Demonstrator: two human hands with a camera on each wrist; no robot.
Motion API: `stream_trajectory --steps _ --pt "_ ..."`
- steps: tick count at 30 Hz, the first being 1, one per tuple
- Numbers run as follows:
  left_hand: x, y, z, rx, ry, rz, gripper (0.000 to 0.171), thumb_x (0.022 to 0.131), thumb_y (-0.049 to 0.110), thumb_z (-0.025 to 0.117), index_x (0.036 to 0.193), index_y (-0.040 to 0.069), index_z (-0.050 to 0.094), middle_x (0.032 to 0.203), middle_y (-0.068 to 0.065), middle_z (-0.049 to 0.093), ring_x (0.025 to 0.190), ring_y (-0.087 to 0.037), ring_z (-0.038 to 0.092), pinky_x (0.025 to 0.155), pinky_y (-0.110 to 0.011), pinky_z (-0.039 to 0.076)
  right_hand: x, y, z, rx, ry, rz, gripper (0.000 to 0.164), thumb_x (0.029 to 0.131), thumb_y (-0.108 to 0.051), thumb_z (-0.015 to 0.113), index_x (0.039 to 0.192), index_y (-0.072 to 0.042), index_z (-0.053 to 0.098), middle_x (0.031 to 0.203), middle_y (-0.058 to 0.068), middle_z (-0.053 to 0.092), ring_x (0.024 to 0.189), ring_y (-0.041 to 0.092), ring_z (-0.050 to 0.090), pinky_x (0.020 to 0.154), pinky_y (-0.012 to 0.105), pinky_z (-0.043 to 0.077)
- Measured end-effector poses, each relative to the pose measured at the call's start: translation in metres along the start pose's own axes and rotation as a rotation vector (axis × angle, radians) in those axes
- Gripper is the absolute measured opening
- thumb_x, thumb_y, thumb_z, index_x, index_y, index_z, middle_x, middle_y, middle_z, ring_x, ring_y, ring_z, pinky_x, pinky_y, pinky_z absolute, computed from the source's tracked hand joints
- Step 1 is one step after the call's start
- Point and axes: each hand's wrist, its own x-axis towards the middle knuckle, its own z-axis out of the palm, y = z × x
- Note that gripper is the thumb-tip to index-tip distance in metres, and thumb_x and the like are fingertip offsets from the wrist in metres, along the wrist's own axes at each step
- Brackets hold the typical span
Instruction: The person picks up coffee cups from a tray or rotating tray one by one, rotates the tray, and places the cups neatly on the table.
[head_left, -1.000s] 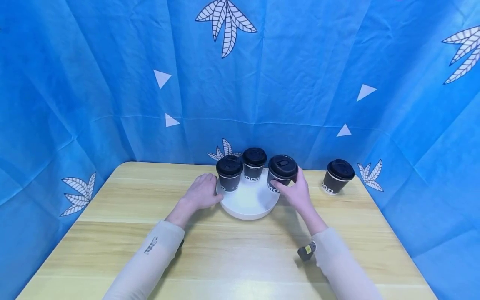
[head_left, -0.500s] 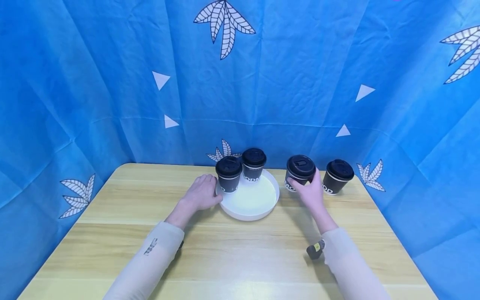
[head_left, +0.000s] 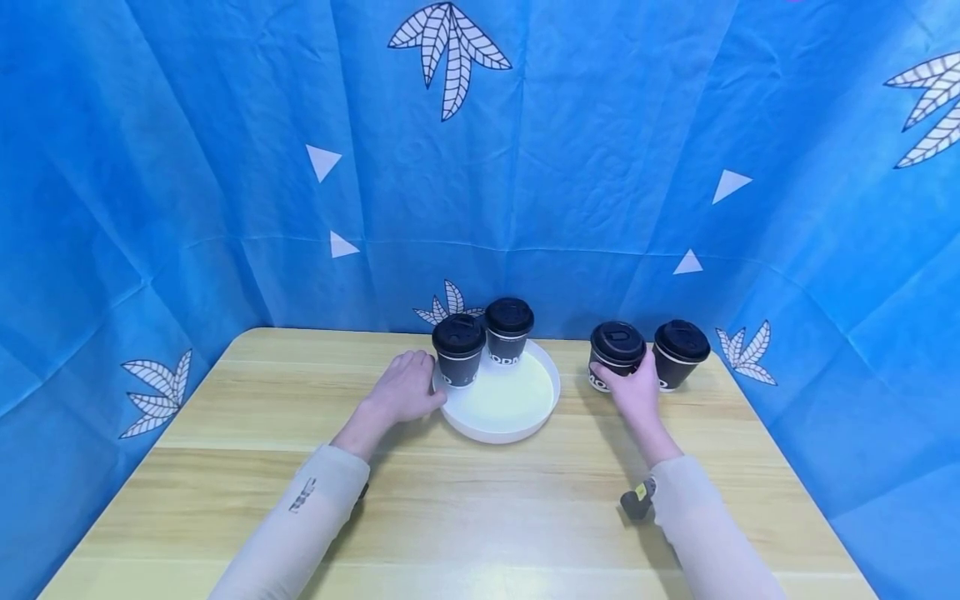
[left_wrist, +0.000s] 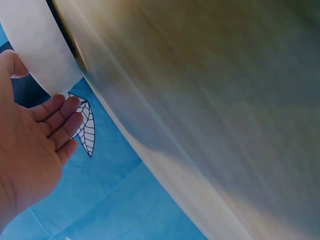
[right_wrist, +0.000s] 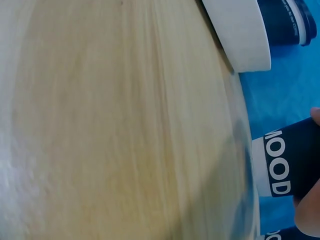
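My right hand (head_left: 637, 386) grips a black lidded paper coffee cup (head_left: 612, 360) at the back right of the table, thumb on its near side. In the right wrist view this cup (right_wrist: 295, 160) shows white "MOOD" lettering, and fingertips reach it from the right edge. Just right of it stands another lidded coffee cup (head_left: 678, 358). My left hand (head_left: 402, 387) rests beside the left rim of a round white tray (head_left: 501, 434), fingers relaxed. In the left wrist view, the fingertips of this hand (left_wrist: 37, 130) come up to the tray's rim. Two lidded cups, a front one (head_left: 458, 354) and a rear one (head_left: 507, 329), stand upright on the tray.
The light wooden table (head_left: 480, 517) carries everything. A blue cloth (head_left: 600, 150) with white leaves and triangles hangs behind and at both sides. A small dark device (head_left: 636, 502) sits at the right wrist.
My right hand has carried its cup rightward off the tray and lowered it beside the other cup at the right. The left hand and tray have stayed in place.
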Motion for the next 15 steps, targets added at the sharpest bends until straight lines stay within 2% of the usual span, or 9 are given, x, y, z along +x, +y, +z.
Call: stream_trajectory --steps 7,15 --pt "0.0005 0.0004 -0.0001 -0.001 0.005 0.004 0.068 0.091 0.044 0.06 0.133 -0.01 0.054 0.124 -0.02 0.058 0.113 -0.034 0.05 0.112 -0.05 0.039 0.0026 0.0064 -0.0031 -0.019 0.001 0.04 0.089 0.077 -0.019 0.091 0.148 0.001 0.042 0.142 0.025 0.055 0.134 0.038 0.05 0.119 0.051 0.033" --pt "-0.0002 0.0005 -0.0002 -0.014 0.011 -0.002 0.066 0.09 0.042 0.062 0.131 -0.01 0.055 0.118 -0.018 0.058 0.108 -0.032 0.05 0.107 -0.049 0.041 0.0007 0.0047 -0.0083 0.016 -0.046 0.076 0.093 0.079 -0.022 0.091 0.152 0.001 0.039 0.145 0.025 0.053 0.137 0.038 0.049 0.119 0.051 0.034"
